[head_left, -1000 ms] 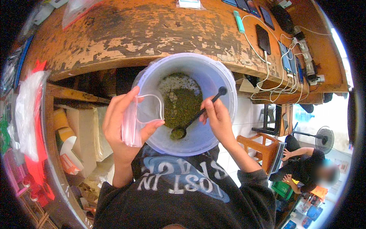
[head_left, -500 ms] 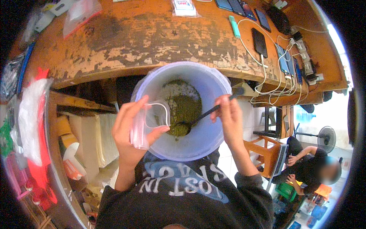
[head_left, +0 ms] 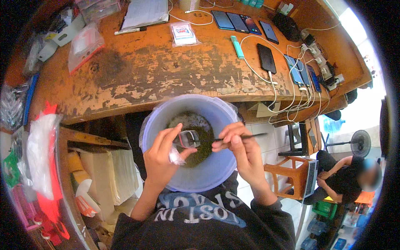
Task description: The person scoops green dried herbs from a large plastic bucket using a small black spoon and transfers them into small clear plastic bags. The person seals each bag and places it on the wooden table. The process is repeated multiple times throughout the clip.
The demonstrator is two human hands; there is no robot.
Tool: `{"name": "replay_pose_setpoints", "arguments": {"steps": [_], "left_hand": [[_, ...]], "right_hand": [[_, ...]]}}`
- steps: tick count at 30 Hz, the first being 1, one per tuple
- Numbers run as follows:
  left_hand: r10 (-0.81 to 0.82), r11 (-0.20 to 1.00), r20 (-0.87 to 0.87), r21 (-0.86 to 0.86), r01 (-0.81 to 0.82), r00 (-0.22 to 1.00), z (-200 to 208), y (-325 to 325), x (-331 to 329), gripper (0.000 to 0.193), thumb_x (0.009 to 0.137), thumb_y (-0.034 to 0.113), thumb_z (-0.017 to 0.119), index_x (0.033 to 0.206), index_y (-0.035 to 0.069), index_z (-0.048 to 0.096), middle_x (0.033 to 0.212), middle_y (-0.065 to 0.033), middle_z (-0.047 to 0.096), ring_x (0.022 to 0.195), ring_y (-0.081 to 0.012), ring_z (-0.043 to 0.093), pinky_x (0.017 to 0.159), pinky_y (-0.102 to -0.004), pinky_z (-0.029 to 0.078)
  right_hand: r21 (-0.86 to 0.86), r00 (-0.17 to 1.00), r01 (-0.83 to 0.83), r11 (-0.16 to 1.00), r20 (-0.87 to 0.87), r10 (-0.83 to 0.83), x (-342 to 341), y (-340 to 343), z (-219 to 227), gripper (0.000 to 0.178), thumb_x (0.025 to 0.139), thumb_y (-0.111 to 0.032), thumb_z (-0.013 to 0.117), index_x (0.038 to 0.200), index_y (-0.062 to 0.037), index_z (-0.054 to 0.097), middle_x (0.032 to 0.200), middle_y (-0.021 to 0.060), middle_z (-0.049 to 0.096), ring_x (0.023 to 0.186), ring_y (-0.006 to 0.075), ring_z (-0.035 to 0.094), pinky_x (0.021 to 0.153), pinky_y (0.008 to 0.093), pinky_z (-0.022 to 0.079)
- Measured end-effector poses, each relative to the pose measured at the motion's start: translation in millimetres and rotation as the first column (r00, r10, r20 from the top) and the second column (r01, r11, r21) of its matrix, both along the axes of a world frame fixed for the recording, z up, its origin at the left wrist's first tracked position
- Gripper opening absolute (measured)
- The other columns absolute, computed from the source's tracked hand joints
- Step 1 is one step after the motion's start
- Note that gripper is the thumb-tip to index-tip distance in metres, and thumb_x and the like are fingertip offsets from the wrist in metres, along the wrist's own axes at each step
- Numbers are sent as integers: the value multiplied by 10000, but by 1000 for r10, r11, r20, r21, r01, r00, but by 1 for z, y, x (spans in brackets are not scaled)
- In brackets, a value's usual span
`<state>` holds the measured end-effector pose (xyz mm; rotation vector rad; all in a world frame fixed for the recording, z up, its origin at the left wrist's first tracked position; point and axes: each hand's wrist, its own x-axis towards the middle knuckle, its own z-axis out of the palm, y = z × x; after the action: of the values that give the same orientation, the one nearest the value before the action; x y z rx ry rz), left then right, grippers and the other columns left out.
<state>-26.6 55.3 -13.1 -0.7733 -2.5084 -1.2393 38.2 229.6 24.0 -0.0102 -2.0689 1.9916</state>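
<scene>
A whitish plastic bucket [head_left: 231, 166] stands against my body, just below the table edge. Loose dark green, crumbly material [head_left: 203, 157] covers part of its bottom. Over the bucket my left hand [head_left: 161, 156] grips a small clear plastic bag [head_left: 189, 139], its mouth spread between thumb and fingers. My right hand [head_left: 242, 150] pinches the thin handle of a black spoon [head_left: 259, 135], held nearly level and pointing toward the bag. The spoon's bowl is too dark and blurred to make out beside the bag mouth.
The worn wooden table [head_left: 137, 75] bears several phones [head_left: 266, 58] with white cables, a teal stick-like item [head_left: 237, 46], a packet [head_left: 183, 34] and a clipboard [head_left: 146, 13]. White and red plastic bags [head_left: 43, 146] hang at left. At right are an orange stool [head_left: 287, 177] and a seated person [head_left: 339, 175].
The spoon has come up out of the green material to the bag, with my right hand moving inward. The bag is tilted differently. My view has shifted, showing more of the table.
</scene>
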Motion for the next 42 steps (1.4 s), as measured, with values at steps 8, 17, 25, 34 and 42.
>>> {"name": "replay_pose_setpoints", "arguments": {"steps": [8, 17, 25, 34, 42], "left_hand": [[-196, 967, 362, 224, 120, 911, -18, -9, -9, 355, 684, 100, 738, 1016, 24, 638, 937, -112, 657, 821, -184, 629, 733, -265, 478], [-164, 887, 672, 420, -189, 723, -5, -8, -6, 139, 754, 95, 709, 860, 31, 648, 780, 0, 640, 598, -26, 529, 435, -159, 358], [-159, 905, 628, 401, -142, 762, -5, -5, -1, 129, 758, 84, 691, 869, 25, 661, 779, -20, 643, 604, -35, 534, 416, -153, 364], [-305, 877, 557, 480, 1, 773, -7, -5, -3, 78, 761, 30, 657, 826, -14, 662, 801, -75, 631, 585, -63, 526, 408, -168, 361], [-306, 893, 566, 450, 24, 766, 3, 5, 2, 67, 752, 16, 651, 791, -39, 647, 785, -91, 626, 513, -77, 493, 423, -191, 358]], "right_hand": [[-212, 988, 117, 970, -71, -135, 4, 24, -14, 182, 909, -121, 327, 772, -30, 405, 850, 126, 465, 712, 200, 535, 687, 328, 498], [271, 992, 67, 960, 89, -94, -2, 14, -35, 141, 865, -49, 519, 995, 3, 537, 933, 86, 506, 747, 124, 550, 648, 250, 471], [250, 999, 5, 968, -49, 7, -14, 0, -45, 120, 782, -79, 663, 859, 4, 625, 769, 75, 589, 690, 150, 577, 593, 255, 456], [285, 988, -72, 956, -112, 108, -11, 10, -49, 109, 792, -91, 653, 814, 2, 600, 755, 78, 585, 712, 194, 573, 616, 289, 454], [218, 988, -90, 972, -104, 115, -8, 12, -49, 119, 771, -97, 647, 795, 1, 584, 754, 90, 563, 684, 226, 556, 617, 312, 441]]}}
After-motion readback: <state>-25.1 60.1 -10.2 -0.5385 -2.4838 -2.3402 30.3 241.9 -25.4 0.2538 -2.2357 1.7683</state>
